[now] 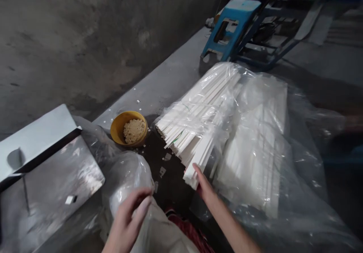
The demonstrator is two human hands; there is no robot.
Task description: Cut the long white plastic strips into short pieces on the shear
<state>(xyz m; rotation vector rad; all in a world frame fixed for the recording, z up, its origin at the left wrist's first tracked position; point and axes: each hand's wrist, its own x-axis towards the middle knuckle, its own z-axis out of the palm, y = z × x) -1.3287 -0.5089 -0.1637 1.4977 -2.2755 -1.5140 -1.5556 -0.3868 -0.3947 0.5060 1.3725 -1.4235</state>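
Observation:
My right hand (204, 187) is closed around the near end of a bundle of white strips (200, 156), thumb on top and the other fingers hidden beneath. The bundle's far part lies among a larger stack of white strips (208, 94), partly under clear plastic wrap. To the left, my left hand (131, 214) hovers over a clear plastic bag (132, 170). Its fingers are loosely bent, the thumb stands apart from them, and nothing shows between them.
A yellow bowl (115, 128) with small pale pieces stands on the floor near the wall. At left is a metal machine surface (56, 177) with a small white block (70, 199) on it. A second wrapped stack (255, 143) lies to the right. Behind stands a blue stool (231, 26).

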